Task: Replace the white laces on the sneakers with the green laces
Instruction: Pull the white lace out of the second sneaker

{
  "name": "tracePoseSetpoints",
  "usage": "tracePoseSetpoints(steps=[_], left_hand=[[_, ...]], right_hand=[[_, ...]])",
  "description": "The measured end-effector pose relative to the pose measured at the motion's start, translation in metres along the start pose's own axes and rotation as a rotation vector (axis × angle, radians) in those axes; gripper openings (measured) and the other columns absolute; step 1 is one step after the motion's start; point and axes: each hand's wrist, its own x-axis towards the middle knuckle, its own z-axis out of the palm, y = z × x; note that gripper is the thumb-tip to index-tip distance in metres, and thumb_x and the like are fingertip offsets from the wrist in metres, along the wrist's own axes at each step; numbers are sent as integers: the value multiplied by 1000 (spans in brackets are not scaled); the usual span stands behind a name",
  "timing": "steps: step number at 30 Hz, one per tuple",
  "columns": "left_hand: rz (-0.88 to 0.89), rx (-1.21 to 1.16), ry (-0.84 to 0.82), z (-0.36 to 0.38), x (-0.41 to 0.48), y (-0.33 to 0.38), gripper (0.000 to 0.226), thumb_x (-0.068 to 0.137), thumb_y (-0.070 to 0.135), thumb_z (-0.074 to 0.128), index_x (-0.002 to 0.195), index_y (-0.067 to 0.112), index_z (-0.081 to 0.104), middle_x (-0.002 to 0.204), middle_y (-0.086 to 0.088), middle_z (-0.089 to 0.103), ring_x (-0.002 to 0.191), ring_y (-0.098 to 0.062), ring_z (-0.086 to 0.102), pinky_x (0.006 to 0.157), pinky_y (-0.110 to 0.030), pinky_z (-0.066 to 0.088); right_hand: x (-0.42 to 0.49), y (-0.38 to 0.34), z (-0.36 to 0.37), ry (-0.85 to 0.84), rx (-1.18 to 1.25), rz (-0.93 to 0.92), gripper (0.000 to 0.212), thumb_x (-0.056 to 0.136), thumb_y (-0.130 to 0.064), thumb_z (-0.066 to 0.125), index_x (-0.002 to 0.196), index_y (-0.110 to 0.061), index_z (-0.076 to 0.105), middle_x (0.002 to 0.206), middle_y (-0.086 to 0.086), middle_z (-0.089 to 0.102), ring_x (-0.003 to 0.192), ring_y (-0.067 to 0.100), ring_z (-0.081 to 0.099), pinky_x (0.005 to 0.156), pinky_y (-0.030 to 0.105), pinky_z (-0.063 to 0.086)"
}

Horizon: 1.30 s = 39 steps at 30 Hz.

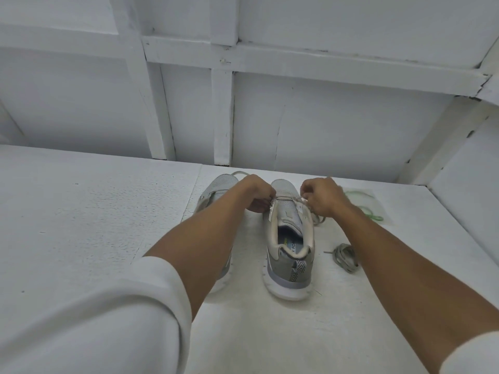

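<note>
The left shoe [216, 190] stands mid-surface [108, 211], half behind the arm. The left hand [256, 194] and right hand [321, 197] each pinch the white lace [287, 197] across the right shoe [289, 255]. An uneven pull could jam its tip in an eyelet or drag the shoe. A coiled lace [345, 257] and the green laces [364, 206] lie toward the right edge.

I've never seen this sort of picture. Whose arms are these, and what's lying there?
No machine: a person wears one camera on the head, looking down at their own arms. The left hand and right hand each pinch the pale white lace across the grey-and-white mesh sneaker. A second matching sneaker stands beside it, partly behind the left arm. On the white surface, to the right, lie a bundled greyish lace and thin green laces.
</note>
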Motion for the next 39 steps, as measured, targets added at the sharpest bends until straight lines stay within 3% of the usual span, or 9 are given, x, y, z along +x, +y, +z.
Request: tracePoseSetpoints(steps=[7, 9, 13, 19, 23, 26, 31, 35, 39], left_hand=[[5, -48, -11, 0, 2, -3, 29, 95, 13, 55, 67, 9, 50, 63, -4, 52, 56, -13, 51, 61, -23, 50], [10, -53, -5, 0, 1, -3, 29, 95, 12, 54, 67, 9, 50, 64, -4, 51, 56, -13, 50, 61, -23, 50], [13, -47, -4, 1, 0, -3, 30, 96, 12, 53, 67, 10, 50, 63, -4, 51, 54, -12, 50, 55, -21, 49], [11, -52, 1, 1, 0, -4, 29, 96, 13, 54, 67, 9, 51, 57, -3, 53, 54, -12, 51, 58, -23, 50], [15, -67, 16, 3, 1, -5, 29, 95, 13, 55, 67, 9, 51, 50, -2, 54, 48, -11, 52, 60, -24, 51], [12, -61, 15, 2, 0, -4, 29, 95, 12, 56, 67, 9, 52, 33, 2, 51, 47, -11, 53, 59, -24, 52], [6, -57, 1, -1, -2, -4, 29, 96, 11, 55, 67, 7, 53, 34, 1, 53, 38, -10, 56, 59, -24, 53], [1, -33, 2, -1, -1, -4, 30, 97, 13, 54, 67, 8, 54, 35, 1, 54, 31, -8, 53, 60, -24, 52], [10, -37, 2, -1, -1, -4, 29, 97, 12, 54, 68, 7, 54, 35, 1, 54, 31, -8, 54, 61, -24, 53]], right_hand=[[8, 29, -47, 257, -102, 181, 22, 85, -5, 49, 92, -21, 62, 103, 6, 64, 102, 33, 54, 87, 39, 43], [9, 29, -45, 201, -91, 159, 21, 87, -12, 52, 100, -24, 63, 111, 5, 63, 109, 33, 53, 93, 41, 41], [2, 6, -15, -20, -124, -2, 43, 89, -29, 62, 131, -37, 54, 142, 0, 47, 132, 31, 36, 104, 46, 33], [-4, -8, 3, -59, -217, -7, 11, 95, -33, 57, 100, -31, 66, 116, -1, 60, 122, 25, 40, 94, 41, 34], [-3, 1, -29, 204, -196, 108, 17, 88, -13, 55, 97, -24, 65, 109, 3, 63, 115, 31, 47, 93, 41, 35], [3, 17, -49, 323, -205, 231, 17, 92, -15, 54, 106, -19, 61, 115, 8, 55, 115, 33, 44, 95, 45, 34], [7, 11, -22, 27, -138, 71, 56, 89, -19, 61, 139, -36, 42, 156, -1, 26, 144, 29, 18, 112, 55, 25], [1, 2, 5, -68, -163, -38, 15, 92, -36, 62, 106, -32, 67, 148, -8, 40, 142, 25, 19, 109, 50, 25], [3, 7, -13, 149, -162, 26, 10, 90, -19, 63, 90, -27, 68, 117, -1, 63, 123, 29, 43, 97, 44, 37]])
